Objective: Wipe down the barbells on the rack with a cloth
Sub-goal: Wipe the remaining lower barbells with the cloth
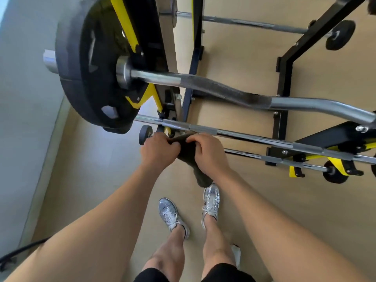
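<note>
A dark cloth hangs between my two hands, its loose end drooping toward my shoes. My left hand grips its left part and my right hand grips its right part, both just below a straight chrome barbell on the black and yellow rack. Above it a curved chrome bar with dark knurled grips carries a large black weight plate. A lower straight bar and a far barbell also rest on the rack.
A pale wall runs along the left, close to the big plate. Small black plates cap the bar ends. My feet in silver sneakers stand on the tan floor. A black cable lies at the lower left.
</note>
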Tool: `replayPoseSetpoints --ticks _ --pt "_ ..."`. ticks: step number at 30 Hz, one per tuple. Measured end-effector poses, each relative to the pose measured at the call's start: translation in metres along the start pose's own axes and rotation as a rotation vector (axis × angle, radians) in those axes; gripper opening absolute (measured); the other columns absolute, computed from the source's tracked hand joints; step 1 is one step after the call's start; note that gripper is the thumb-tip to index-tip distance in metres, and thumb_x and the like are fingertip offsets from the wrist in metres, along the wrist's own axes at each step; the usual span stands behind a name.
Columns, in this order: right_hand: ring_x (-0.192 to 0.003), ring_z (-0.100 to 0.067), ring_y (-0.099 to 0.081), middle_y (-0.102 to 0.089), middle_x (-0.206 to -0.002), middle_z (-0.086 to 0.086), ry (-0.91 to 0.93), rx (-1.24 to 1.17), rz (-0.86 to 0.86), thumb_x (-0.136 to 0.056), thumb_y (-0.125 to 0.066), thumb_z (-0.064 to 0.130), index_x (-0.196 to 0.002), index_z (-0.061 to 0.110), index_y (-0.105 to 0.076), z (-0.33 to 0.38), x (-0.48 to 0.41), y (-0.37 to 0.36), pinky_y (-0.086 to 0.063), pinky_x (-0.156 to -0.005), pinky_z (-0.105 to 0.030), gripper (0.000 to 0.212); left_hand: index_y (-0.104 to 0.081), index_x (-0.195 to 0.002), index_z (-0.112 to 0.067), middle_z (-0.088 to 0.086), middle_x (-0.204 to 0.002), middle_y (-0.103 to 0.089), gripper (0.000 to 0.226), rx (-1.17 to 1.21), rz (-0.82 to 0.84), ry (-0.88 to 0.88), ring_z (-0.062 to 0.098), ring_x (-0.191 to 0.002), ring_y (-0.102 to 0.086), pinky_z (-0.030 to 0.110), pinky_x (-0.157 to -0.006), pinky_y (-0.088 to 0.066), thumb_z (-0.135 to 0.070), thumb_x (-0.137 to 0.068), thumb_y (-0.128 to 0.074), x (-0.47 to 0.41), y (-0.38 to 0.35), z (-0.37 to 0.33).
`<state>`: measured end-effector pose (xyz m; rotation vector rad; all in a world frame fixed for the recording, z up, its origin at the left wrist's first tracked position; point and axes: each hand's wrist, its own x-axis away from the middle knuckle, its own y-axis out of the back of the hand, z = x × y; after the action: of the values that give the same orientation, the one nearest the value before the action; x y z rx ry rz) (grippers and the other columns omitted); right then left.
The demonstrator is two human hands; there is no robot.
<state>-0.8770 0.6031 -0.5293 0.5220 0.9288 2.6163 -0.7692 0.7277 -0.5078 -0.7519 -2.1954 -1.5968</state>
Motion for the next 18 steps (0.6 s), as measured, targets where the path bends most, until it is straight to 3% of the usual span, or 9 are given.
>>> replayPoseSetpoints --ticks 5,8,11,15,18 --pt "-0.117 -0.021 -0.063 -0.062 -0.137 -0.005 0.070 -0.002 -0.053 -0.105 -0.055 0.017 -0.139 0.015 -0.062 0.003 -0.045 -0.032 -0.053 -0.101 -0.038 0.035 -0.051 -0.105 -0.020 0.002 -0.092 -0.062 0.020 0.131 -0.359 0.063 0.029 -0.084 -0.059 0.041 -0.072 -0.055 -0.024 -0.086 -0.056 -0.035 -0.015 -0.001" --pt "-0.124 -0.027 -0.059 -0.048 -0.148 -0.007 0.104 -0.009 -0.028 -0.097 -0.068 0.015 -0.152 0.014 -0.047 0.006 -0.068 -0.055 -0.052 -0.104 -0.041 0.058 -0.046 -0.106 -0.020 0.000 -0.096 -0.058 0.015 0.188 -0.519 0.132 0.029 -0.086 -0.057 0.040 -0.071 -0.049 -0.022 -0.096 -0.057 -0.056 -0.022 0.004" --pt "-0.129 -0.030 -0.053 -0.038 -0.153 -0.008 0.138 -0.076 0.035 -0.093 -0.068 0.005 -0.158 0.013 -0.037 0.010 -0.082 -0.072 -0.050 -0.110 -0.045 0.072 -0.050 -0.105 -0.019 0.004 -0.107 -0.064 0.014 0.265 -0.580 0.243 0.030 -0.097 -0.063 0.041 -0.078 -0.051 -0.031 -0.102 -0.056 -0.072 -0.021 0.016" --pt "-0.121 -0.024 -0.056 -0.052 -0.137 -0.010 0.217 -0.099 0.044 -0.094 -0.066 0.005 -0.144 0.011 -0.057 0.022 -0.101 -0.092 -0.043 -0.104 -0.028 0.051 -0.053 -0.112 -0.016 0.008 -0.112 -0.070 0.026 0.588 -0.637 0.451 0.031 -0.103 -0.067 0.045 -0.093 -0.056 -0.039 -0.099 -0.055 -0.097 -0.020 0.037" --pt "-0.114 -0.018 -0.059 -0.057 -0.129 -0.009 0.186 -0.159 -0.038 -0.097 -0.067 0.005 -0.132 0.012 -0.067 0.038 -0.112 -0.106 -0.030 -0.096 -0.002 0.036 -0.047 -0.125 -0.012 0.002 -0.106 -0.069 0.048 0.971 -0.758 0.459 0.024 -0.097 -0.072 0.041 -0.093 -0.059 -0.039 -0.089 -0.063 -0.115 -0.018 0.050"
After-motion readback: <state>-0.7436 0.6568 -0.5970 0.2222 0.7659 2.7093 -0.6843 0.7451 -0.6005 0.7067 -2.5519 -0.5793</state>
